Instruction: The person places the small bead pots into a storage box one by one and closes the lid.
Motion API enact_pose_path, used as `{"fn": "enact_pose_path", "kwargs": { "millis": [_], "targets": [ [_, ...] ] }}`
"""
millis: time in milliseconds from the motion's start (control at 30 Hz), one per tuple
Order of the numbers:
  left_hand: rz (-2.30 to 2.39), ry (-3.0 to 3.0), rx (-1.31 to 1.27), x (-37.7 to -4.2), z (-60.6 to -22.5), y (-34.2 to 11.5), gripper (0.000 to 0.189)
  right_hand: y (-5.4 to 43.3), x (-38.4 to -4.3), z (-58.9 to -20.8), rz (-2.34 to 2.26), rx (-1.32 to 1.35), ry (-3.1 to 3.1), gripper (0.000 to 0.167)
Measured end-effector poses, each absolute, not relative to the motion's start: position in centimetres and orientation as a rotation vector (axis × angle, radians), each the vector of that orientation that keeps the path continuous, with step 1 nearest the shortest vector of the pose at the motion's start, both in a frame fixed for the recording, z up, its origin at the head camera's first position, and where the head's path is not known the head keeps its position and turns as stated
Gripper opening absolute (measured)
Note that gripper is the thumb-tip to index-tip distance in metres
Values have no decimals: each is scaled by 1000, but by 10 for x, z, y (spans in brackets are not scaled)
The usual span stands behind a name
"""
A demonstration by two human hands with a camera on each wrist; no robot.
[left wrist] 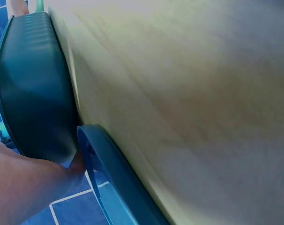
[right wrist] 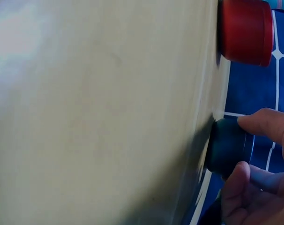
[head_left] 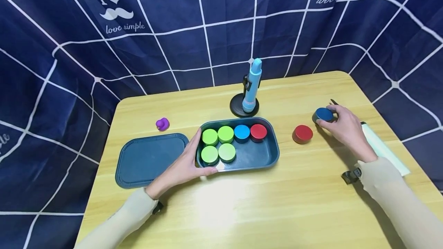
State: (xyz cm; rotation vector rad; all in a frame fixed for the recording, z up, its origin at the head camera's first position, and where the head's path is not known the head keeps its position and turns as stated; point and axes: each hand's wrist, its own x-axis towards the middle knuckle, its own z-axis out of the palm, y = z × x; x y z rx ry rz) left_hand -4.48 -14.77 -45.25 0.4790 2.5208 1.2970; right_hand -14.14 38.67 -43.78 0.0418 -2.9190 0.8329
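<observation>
In the head view my left hand (head_left: 188, 164) holds the left end of a dark blue open box (head_left: 252, 158), thumb along its front rim and fingers at its left side. Four lime-green lidded round tins, a blue one (head_left: 242, 133) and a red one (head_left: 258, 132) stand inside it. To the right, my right hand (head_left: 347, 126) pinches a dark blue round tin (head_left: 323, 115) between thumb and fingers. That blue tin (right wrist: 226, 145) sits close over the tabletop in the right wrist view. Left of it stands another red tin (head_left: 302, 134) on the table.
A dark blue lid (head_left: 149, 160) lies left of the box, with a small purple duck (head_left: 162, 124) behind it. Behind the box, a light blue pen-shaped object (head_left: 252, 85) stands on a round black base (head_left: 237, 107). A pale green object (head_left: 384, 149) lies beside my right forearm.
</observation>
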Motion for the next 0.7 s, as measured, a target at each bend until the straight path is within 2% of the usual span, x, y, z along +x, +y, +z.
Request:
{"fn": "enact_pose_path", "kwargs": {
  "millis": [367, 700],
  "targets": [
    [1312, 2519, 502, -45, -454, -149, 133, 376, -131, -430, 941, -23, -2865, 66],
    [1312, 2507, 486, -43, -451, -147, 133, 359, -114, -419, 1053, 114, -2698, 60]
  ]
}}
